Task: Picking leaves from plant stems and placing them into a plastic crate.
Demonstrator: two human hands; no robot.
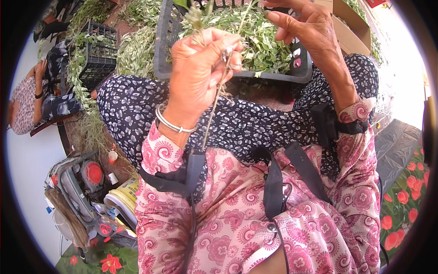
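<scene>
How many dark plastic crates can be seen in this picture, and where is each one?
2. One crate, full of green leaves, rests on the person's lap under the hands. Another crate stands at the upper left among cut plants. More may be hidden.

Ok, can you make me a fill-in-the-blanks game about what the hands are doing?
1. The left hand grips a thin ____ that hangs below the fist.
2. The crate on the lap is full of green ____.
3. The left wrist wears a silver ____.
4. The right hand is raised over the ____.

Missing words: stem; leaves; bangle; crate
</scene>
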